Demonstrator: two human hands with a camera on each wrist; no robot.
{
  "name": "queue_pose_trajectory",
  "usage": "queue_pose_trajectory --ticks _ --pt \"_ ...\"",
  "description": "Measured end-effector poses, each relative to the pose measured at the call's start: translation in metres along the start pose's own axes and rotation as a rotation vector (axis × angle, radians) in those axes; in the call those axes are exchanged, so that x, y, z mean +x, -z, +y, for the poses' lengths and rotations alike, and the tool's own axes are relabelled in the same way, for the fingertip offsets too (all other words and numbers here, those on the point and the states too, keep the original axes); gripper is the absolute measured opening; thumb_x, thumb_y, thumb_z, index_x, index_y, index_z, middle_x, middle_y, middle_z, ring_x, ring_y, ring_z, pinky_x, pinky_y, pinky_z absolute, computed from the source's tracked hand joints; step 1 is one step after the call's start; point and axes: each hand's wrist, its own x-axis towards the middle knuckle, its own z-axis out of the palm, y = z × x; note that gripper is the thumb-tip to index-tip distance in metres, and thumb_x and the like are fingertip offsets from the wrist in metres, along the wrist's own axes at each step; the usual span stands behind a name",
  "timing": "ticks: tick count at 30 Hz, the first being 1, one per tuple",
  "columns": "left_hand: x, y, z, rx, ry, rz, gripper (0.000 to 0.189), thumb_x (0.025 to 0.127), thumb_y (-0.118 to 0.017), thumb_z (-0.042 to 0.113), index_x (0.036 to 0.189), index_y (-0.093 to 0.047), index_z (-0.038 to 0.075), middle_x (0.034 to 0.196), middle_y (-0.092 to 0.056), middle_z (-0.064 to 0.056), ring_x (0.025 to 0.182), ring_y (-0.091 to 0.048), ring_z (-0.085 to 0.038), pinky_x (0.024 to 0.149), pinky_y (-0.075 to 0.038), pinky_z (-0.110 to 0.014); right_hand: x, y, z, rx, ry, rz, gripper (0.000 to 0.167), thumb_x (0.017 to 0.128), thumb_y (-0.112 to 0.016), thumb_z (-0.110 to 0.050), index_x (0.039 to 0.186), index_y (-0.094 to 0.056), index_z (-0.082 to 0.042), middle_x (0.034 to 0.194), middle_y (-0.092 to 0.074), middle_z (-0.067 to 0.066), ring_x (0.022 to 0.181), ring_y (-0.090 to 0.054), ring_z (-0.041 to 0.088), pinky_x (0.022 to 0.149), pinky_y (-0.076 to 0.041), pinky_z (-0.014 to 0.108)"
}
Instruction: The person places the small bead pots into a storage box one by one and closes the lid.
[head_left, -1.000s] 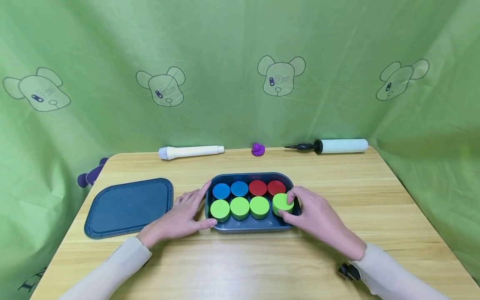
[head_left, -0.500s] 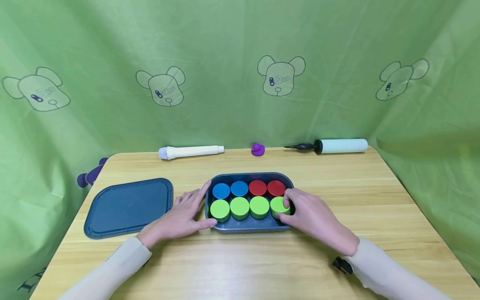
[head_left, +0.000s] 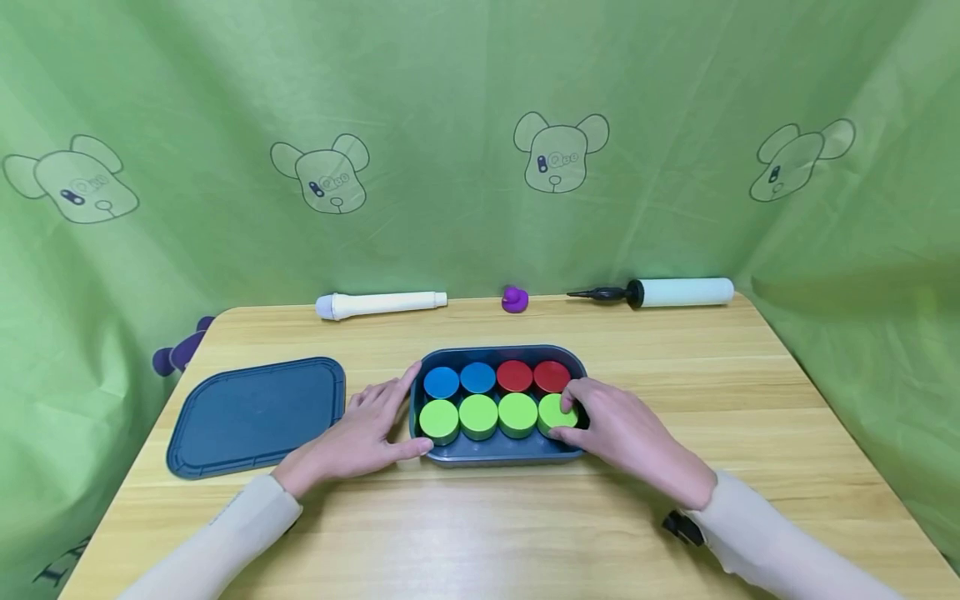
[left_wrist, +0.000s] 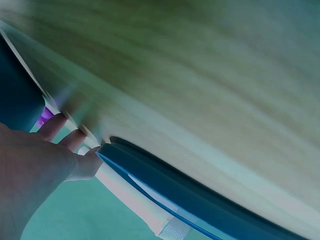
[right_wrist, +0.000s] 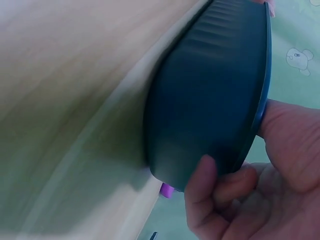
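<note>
A dark blue rectangular box (head_left: 497,454) with rounded corners holds two rows of round blocks. Two blue blocks (head_left: 442,382) and two red blocks (head_left: 514,377) form the back row, with green blocks in front. My right hand (head_left: 628,429) reaches over the box's right end and pinches the rightmost green block (head_left: 552,415) between thumb and forefinger. Three more green blocks (head_left: 478,414) stand to its left. With thumb and fingers spread straight, my left hand (head_left: 360,432) rests against the box's left end. In the right wrist view the box wall (right_wrist: 205,100) hides the blocks.
Left of the box lies a flat dark blue lid (head_left: 258,417). Along the table's back edge are a white microphone-shaped object (head_left: 382,305), a purple toy duck (head_left: 514,300) and a hand pump (head_left: 675,292). Green printed cloth (head_left: 450,150) hangs behind.
My right hand has moved the rightmost green block a little left and lower, beside the others in the front row. My left hand and the box have stayed put.
</note>
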Motion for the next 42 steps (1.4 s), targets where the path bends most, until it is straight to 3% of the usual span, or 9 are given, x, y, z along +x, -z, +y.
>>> queue_pose_trajectory --ticks 9,16,22,25,30,35,42 --pt "0.000 0.000 0.001 -0.003 -0.008 0.004 0.109 0.101 -0.062 0.074 0.177 0.005 0.033 0.179 -0.024 -0.010 0.163 -0.022 -0.040 0.127 -0.011 -0.071 -0.009 -0.007 0.007 0.050 0.059 0.106 0.025 0.091 -0.093 -0.027 0.100 -0.073 -0.015 0.101 -0.070 -0.003 0.092 -0.066 0.017 0.083 -0.058 0.044" --pt "0.000 0.002 0.003 -0.013 -0.006 -0.003 0.109 0.101 -0.063 0.072 0.177 0.003 0.032 0.178 -0.024 -0.012 0.162 -0.022 -0.043 0.125 -0.012 -0.074 -0.016 -0.009 0.015 0.078 0.119 0.166 0.026 0.094 -0.090 -0.023 0.113 -0.074 -0.014 0.116 -0.071 -0.001 0.105 -0.069 0.019 0.090 -0.061 0.045" --pt "-0.003 0.008 0.006 -0.023 0.013 -0.023 0.111 0.099 -0.063 0.075 0.177 0.004 0.034 0.179 -0.022 -0.011 0.161 -0.023 -0.044 0.124 -0.016 -0.076 -0.024 -0.008 0.027 0.103 0.193 0.236 0.036 0.096 -0.088 -0.023 0.125 -0.071 -0.011 0.137 -0.066 0.007 0.109 -0.069 0.021 0.085 -0.063 0.044" --pt "-0.005 0.010 0.009 -0.015 0.016 -0.022 0.110 0.099 -0.062 0.077 0.177 0.004 0.035 0.179 -0.021 -0.010 0.162 -0.024 -0.042 0.122 -0.019 -0.077 -0.025 -0.005 0.033 0.111 0.169 0.190 0.057 0.097 -0.087 -0.035 0.143 -0.064 -0.009 0.156 -0.055 0.012 0.126 -0.066 0.031 0.092 -0.062 0.054" --pt "-0.011 0.011 0.010 0.006 0.002 0.019 0.108 0.099 -0.061 0.077 0.177 0.002 0.036 0.179 -0.023 -0.011 0.161 -0.026 -0.040 0.121 -0.027 -0.074 -0.022 -0.003 0.045 0.154 0.073 0.013 0.100 0.096 -0.081 -0.058 0.173 -0.032 -0.015 0.177 -0.027 0.015 0.155 -0.038 0.045 0.107 -0.048 0.072" --pt "-0.019 0.013 0.005 -0.006 0.002 0.111 0.110 0.098 -0.066 0.074 0.177 -0.001 0.032 0.177 -0.028 -0.009 0.161 -0.029 -0.036 0.123 -0.031 -0.067 -0.015 -0.003 0.058 0.259 0.022 -0.107 0.116 0.092 -0.084 -0.061 0.177 -0.017 -0.018 0.178 -0.022 0.016 0.158 -0.031 0.045 0.115 -0.040 0.071" --pt "-0.042 0.026 -0.006 -0.015 0.008 0.227 0.108 0.100 -0.075 0.060 0.177 -0.004 0.032 0.173 -0.036 -0.013 0.157 -0.034 -0.036 0.119 -0.035 -0.068 -0.008 -0.003 0.065 0.374 0.054 -0.191 0.127 0.088 -0.091 -0.055 0.177 -0.008 -0.019 0.178 -0.021 0.015 0.160 -0.027 0.043 0.121 -0.031 0.070"
